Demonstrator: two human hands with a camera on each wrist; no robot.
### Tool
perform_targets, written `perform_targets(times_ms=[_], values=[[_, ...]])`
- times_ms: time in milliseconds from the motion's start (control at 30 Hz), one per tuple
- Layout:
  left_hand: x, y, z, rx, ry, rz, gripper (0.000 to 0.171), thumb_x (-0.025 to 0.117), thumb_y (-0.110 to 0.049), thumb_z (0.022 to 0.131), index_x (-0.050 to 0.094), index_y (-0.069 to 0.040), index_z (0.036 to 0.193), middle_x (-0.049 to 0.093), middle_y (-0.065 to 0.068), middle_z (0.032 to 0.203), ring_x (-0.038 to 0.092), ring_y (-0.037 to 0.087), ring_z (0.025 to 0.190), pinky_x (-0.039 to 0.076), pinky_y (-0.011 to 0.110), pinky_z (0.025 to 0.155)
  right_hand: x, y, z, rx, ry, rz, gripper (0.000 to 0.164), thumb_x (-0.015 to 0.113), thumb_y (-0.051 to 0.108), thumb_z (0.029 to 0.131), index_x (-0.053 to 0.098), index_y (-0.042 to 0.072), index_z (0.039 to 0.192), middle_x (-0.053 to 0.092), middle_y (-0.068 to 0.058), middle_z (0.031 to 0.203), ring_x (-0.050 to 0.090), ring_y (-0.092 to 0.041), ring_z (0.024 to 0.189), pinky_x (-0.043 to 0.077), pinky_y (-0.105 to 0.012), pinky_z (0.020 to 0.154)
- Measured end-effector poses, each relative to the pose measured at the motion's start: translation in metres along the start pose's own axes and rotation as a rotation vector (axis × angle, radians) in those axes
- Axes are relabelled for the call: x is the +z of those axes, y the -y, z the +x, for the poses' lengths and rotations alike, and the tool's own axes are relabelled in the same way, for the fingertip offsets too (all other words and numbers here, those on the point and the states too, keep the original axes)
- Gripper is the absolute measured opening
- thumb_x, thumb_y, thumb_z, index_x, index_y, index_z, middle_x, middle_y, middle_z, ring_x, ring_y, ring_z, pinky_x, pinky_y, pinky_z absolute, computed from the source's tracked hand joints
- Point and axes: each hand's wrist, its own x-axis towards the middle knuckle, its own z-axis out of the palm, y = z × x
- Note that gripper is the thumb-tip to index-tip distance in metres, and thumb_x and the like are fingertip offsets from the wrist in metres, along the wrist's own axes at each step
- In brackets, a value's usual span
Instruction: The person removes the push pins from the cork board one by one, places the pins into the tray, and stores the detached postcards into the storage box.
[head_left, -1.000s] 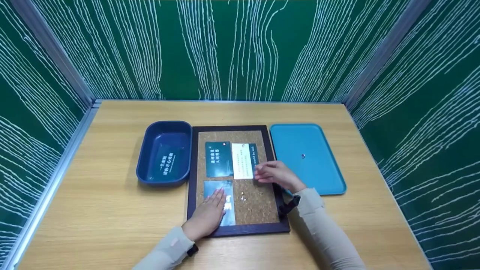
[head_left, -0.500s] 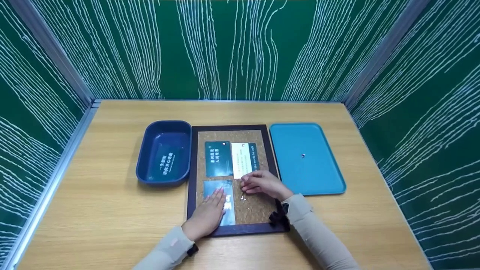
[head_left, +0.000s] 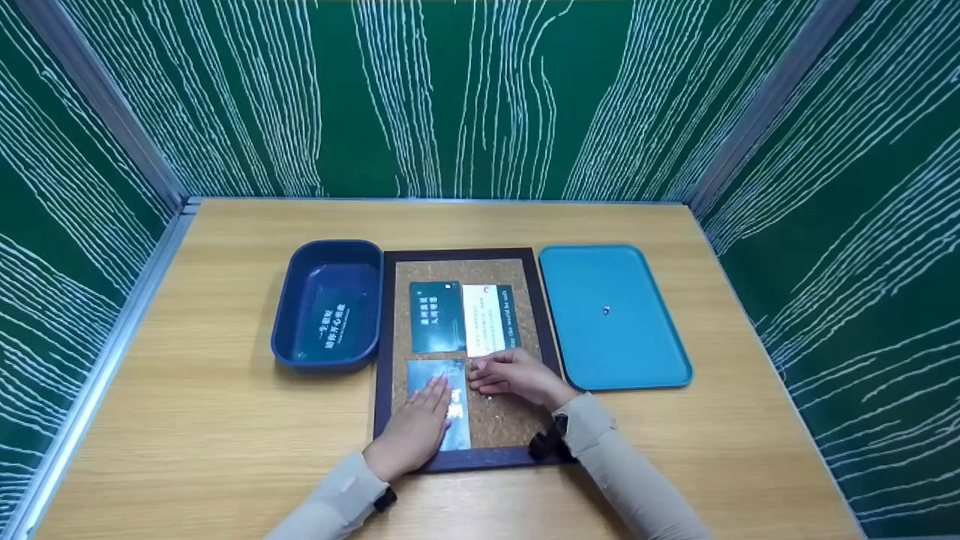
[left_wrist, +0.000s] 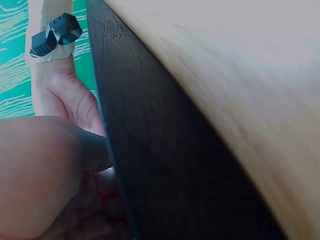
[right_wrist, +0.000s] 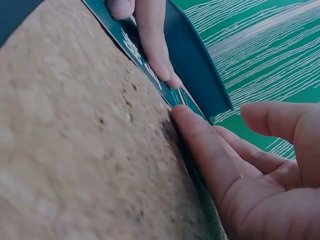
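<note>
My left hand (head_left: 412, 431) rests flat on a light-blue printed card (head_left: 439, 369) at the lower left of the framed corkboard (head_left: 517, 431). Just beyond that card's upper right corner, the fingertips of my right hand (head_left: 517, 376) touch the board. Seen from the right wrist, those fingers are fairly straight, the thumb stands apart, and nothing shows between them. Tiny shiny pins (head_left: 489, 397) lie on the cork beside this hand, partly covered by it. Farther up are a dark green card (head_left: 436, 330) and a white-and-green card (head_left: 484, 322), each with a small pin near its top edge.
A deep navy box (head_left: 281, 330) on the left contains another green card (head_left: 335, 322). To the right lies a flat turquoise tray (head_left: 637, 345) with one tiny pin (head_left: 606, 310) on it. Patterned green panels (head_left: 495, 97) enclose the wooden table (head_left: 187, 420).
My right hand has moved left and toward me, from the white-and-green card's right edge to beside the light-blue card's upper corner. The left hand stays on its card.
</note>
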Motion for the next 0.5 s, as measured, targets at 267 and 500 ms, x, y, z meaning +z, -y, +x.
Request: perform_targets(times_ms=[267, 500], values=[[-0.0016, -0.0005, -0.0002, -0.014, 0.03, -0.035, 0.053, 0.04, -0.027, 0.103, 0.033, 0.003, 0.147, 0.029, 0.019, 0.156, 0.028, 0.032, 0.144, 0.031, 0.049, 0.115, 0.004, -0.0014, -0.0038, 0.022, 0.024, 0.098, 0.04, 0.05, 0.006, 0.095, 0.048, -0.015, 0.128, 0.064, -0.026, 0.12, 0.069, -0.02, 0.099, 0.054, -0.036, 0.092], [-0.0015, 0.0005, -0.0008, -0.02, 0.039, -0.05, 0.054, 0.038, -0.029, 0.104, 0.032, 0.001, 0.148, 0.027, 0.018, 0.157, 0.027, 0.033, 0.145, 0.029, 0.049, 0.116, 0.0072, -0.0018, -0.0096, 0.063, 0.034, 0.218, 0.04, 0.052, 0.012, 0.096, 0.047, -0.01, 0.129, 0.058, -0.027, 0.129, 0.066, -0.026, 0.109, 0.052, -0.043, 0.096]])
